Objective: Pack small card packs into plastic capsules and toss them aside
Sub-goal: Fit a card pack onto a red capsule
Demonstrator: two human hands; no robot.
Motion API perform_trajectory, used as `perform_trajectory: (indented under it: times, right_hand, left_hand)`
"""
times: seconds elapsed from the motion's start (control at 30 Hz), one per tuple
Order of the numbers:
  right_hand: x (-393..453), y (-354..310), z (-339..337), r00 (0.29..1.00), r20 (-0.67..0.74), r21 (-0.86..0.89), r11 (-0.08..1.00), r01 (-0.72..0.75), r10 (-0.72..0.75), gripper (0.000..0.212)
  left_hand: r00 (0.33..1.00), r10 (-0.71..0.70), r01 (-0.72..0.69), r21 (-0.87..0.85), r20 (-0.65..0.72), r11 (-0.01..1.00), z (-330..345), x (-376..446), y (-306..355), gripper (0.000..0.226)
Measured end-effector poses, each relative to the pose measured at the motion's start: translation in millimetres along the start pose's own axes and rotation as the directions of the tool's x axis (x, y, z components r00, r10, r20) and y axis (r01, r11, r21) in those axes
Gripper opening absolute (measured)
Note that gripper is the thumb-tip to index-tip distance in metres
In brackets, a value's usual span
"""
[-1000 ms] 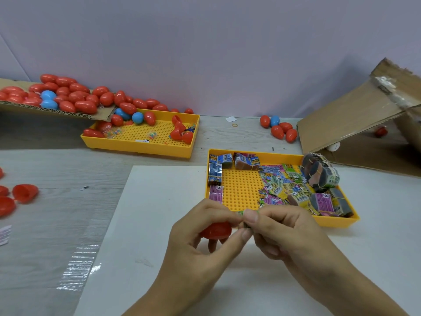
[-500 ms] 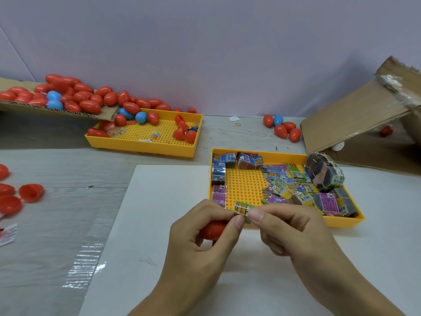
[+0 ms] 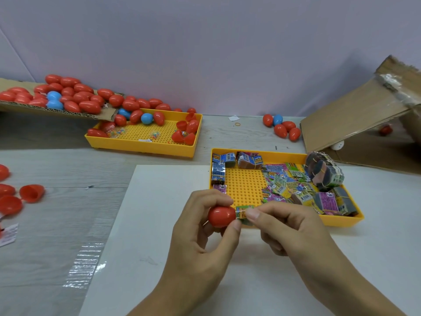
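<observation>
Seen from your head camera, your left hand [image 3: 200, 233] curls its fingers and thumb round a red egg-shaped plastic capsule half [image 3: 221, 216], holding it just above the white board [image 3: 145, 224], while your right hand [image 3: 289, 226] pinches a small green-printed card pack [image 3: 244, 214] between thumb and forefinger and holds it against the capsule's open side; how far the pack has gone in cannot be told. Both hands meet at the near edge of the yellow perforated plastic tray [image 3: 245, 185], which holds loose colourful card packs [image 3: 284, 185] and banded bundles of packs [image 3: 324, 173]. Beyond that tray, to the left, a second yellow tray [image 3: 145, 142] holds red and blue capsules under the lip of a cardboard sheet [image 3: 57, 109] heaped with closed red capsules [image 3: 75, 94]. Behind the card tray, five closed capsules [image 3: 282, 127] lie near a tilted brown cardboard flap [image 3: 355, 115]. Far left of it, open red capsule halves [image 3: 30, 193] rest on the grey wood-grain table [image 3: 68, 169].
</observation>
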State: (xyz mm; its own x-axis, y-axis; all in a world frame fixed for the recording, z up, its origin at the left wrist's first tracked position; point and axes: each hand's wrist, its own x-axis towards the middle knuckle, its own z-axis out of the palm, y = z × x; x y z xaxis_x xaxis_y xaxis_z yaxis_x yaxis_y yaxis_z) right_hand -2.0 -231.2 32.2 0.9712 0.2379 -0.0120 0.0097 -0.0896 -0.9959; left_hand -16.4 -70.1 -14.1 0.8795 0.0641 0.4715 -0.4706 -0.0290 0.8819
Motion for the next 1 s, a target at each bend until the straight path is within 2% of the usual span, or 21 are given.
perform_trajectory:
  times: [0.2,0.37,0.5,0.73,0.87,1.0]
  right_hand:
    - [0.1,-2.0,1.4,0.99,0.077,0.163,0.978,-0.131,0.12,0.026]
    - [0.0,-6.5,2.7,0.982,0.099,0.229,0.956,-0.181,0.162,0.035]
    - [0.6,-6.9,1.9,0.978,0.103,0.284,0.937,-0.201,0.179,0.035]
    - [0.6,-1.0,3.9,0.991,0.054,0.15,0.98,-0.129,0.122,0.029]
    - [1.1,0.9,3.7,0.997,-0.059,0.06,0.998,-0.036,0.04,0.027]
    - [0.5,0.3,4.2,0.996,-0.091,0.064,0.998,0.0,0.005,0.033]
  left_hand:
    - [1.0,-0.022,0.022,-0.033,0.013,0.999,0.7,0.3,2.3,0.041]
    - [0.998,-0.058,0.059,-0.059,0.006,0.997,1.6,0.4,3.4,0.043]
    - [0.997,-0.073,0.072,-0.062,-0.008,0.995,2.1,0.8,3.8,0.045]
    - [0.999,-0.042,0.041,-0.049,-0.018,0.998,3.0,0.5,2.8,0.047]
    - [0.999,-0.038,0.037,-0.045,-0.029,0.998,2.1,0.3,3.0,0.049]
    - [0.999,-0.014,0.013,-0.033,-0.038,0.999,1.8,-0.4,3.4,0.048]
